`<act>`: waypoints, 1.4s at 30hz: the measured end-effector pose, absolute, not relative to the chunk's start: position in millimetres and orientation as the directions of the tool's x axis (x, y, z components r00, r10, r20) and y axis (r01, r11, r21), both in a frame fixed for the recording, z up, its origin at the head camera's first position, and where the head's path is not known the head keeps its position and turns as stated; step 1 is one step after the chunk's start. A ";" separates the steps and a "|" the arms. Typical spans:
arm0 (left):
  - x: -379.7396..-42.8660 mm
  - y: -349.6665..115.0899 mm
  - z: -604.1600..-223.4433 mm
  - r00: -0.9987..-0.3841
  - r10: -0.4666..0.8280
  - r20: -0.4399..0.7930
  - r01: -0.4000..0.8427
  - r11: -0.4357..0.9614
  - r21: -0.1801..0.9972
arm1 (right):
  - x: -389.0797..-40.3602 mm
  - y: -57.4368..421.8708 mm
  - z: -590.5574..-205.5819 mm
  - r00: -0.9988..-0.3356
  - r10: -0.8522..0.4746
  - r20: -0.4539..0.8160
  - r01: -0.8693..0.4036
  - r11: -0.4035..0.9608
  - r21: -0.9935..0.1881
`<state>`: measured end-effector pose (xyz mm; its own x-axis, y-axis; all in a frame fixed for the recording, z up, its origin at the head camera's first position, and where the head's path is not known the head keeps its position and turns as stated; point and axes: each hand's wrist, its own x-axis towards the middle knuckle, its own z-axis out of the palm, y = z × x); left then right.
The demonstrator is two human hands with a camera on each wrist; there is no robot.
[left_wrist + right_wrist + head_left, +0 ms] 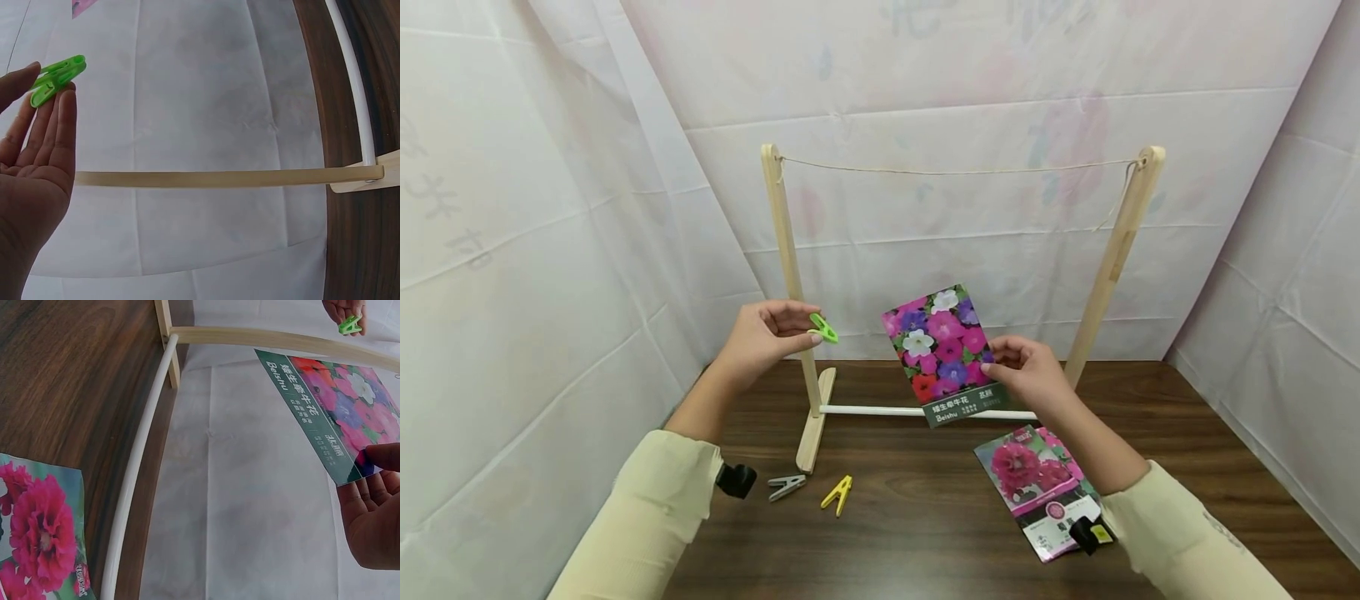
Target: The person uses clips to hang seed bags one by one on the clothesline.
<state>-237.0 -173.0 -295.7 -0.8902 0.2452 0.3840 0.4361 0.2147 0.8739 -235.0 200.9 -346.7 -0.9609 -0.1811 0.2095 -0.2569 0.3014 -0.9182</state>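
Observation:
A small green clothespin (824, 328) is pinched between the thumb and fingers of my left hand (763, 335), beside the rack's left post. In the left wrist view the clothespin (59, 80) points away from the palm. My right hand (1032, 373) grips a seed packet (942, 350) by its right edge, thumb in front. Petunia-like flowers in pink, purple, white and red cover it, above a dark green band reading "Beishu". The packet (344, 412) is raised and tilted before the wooden rack. Between the two posts runs a thin string (955, 172), above both hands.
On the dark wooden table (895, 533) lie a grey clothespin (786, 487) and a yellow clothespin (837, 495). More flower seed packets (1030, 483) overlap at the right, under my right forearm. A white rod (872, 410) joins the posts low down; white cloth (955, 250) hangs behind.

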 end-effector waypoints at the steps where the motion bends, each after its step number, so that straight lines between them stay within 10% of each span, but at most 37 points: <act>1: -237.1 -171.2 -294.7 -0.890 0.243 0.387 0.438 0.211 0.874 | -235.5 201.2 -347.1 -0.961 -0.181 0.208 -0.256 0.305 -0.917; 42: -252.0 -141.2 -255.9 -0.901 0.085 0.425 0.433 0.228 0.872 | -259.2 183.2 -341.7 -0.945 -0.192 0.263 -0.306 0.242 -0.921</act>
<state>-252.0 -141.2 -255.9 -0.9011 0.0852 0.4252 0.4331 0.2276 0.8721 -259.2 183.2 -341.7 -0.9454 -0.1919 0.2634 -0.3058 0.2424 -0.9207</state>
